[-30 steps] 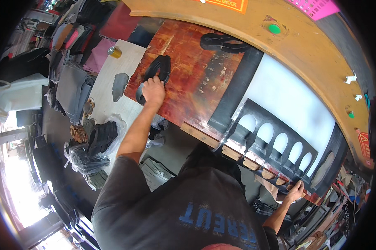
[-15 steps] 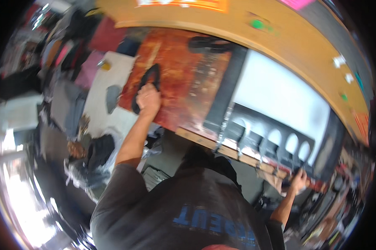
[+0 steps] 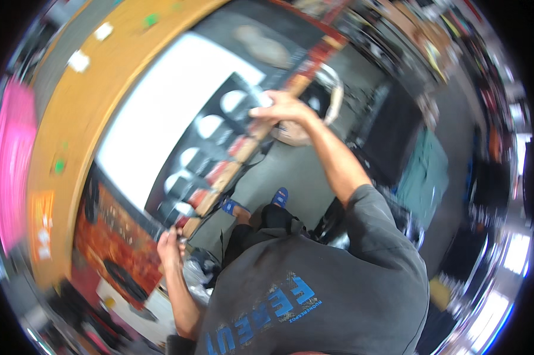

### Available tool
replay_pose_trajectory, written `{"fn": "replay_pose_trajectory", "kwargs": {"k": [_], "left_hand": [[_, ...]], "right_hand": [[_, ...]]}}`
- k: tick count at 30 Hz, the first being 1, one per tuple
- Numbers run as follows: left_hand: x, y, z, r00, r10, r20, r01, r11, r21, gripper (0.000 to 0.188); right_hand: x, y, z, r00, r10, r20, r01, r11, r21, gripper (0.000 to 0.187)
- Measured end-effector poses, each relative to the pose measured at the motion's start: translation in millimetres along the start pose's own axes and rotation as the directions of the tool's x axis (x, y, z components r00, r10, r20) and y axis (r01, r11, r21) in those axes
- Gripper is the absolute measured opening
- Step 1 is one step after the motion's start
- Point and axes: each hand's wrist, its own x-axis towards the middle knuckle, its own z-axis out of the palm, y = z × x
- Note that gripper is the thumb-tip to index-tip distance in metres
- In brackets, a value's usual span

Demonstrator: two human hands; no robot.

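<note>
A long wooden strip [image 3: 243, 151], patched with red and pale blocks along its length, is running diagonally across the middle of the view, from the lower left near the person's waist up toward the upper right. It is lying along the front edge of a black panel [image 3: 219, 127] with pale arch-shaped cutouts, which sits beside a broad white sheet [image 3: 160, 112] on the workbench.

The right hand [image 3: 282, 109] is reaching out at the end of an extended arm and is closing over the upper part of the strip, fingers curled over its edge in a grasp. The left hand [image 3: 171, 247] is sitting at the lower end of the strip, close to the body, fingers bent around something small and dark there; motion blur is keeping the exact grip from being readable, though the hand is touching the strip's end.

A rust-red board [image 3: 110, 236] is lying to the left of the left hand, with a dark oval object [image 3: 125, 281] resting on it. A wide orange-brown band [image 3: 95, 100] is curving along the far side of the bench. Below the strip, blue sandals [image 3: 279, 196] are showing on the grey floor [image 3: 267, 171], just above the person's grey shirt [image 3: 326, 296] with blue lettering. A teal cloth [image 3: 424, 177] is lying well off to the right.
</note>
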Motion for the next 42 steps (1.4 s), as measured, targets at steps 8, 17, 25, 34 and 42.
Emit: {"fn": "replay_pose_trajectory", "kwargs": {"k": [8,17,25,34,42], "left_hand": [[-27.7,43.1,72.5,0.932,0.223,0.285,-0.249,0.967,0.060,0.019],[9.1,119.3,229.8,0.551,-0.026,0.834,-0.679,0.568,0.465,0.025],[-56.6,124.6,406.3,0.188,-0.299,0.935,-0.882,0.367,0.295,0.021],[-315.1,112.7,637.1,-0.136,-0.517,0.845,-0.990,0.031,-0.140,0.024],[-653.5,-98.0,915.3,-0.756,-0.071,0.651,-0.604,-0.307,-0.735,0.074]], "right_hand": [[-199.2,103.1,39.4,0.927,-0.005,-0.375,0.051,0.992,0.112,0.037],[-385.2,175.0,155.5,0.552,0.207,-0.808,-0.121,0.978,0.168,0.026],[-487.0,178.0,243.5,-0.111,0.600,-0.792,-0.014,0.796,0.605,0.018],[-642.1,182.7,292.2,-0.386,0.728,-0.566,0.477,0.683,0.553,0.021],[-966.7,306.8,214.4,-0.695,0.679,-0.236,0.331,0.593,0.734,0.043]]}}
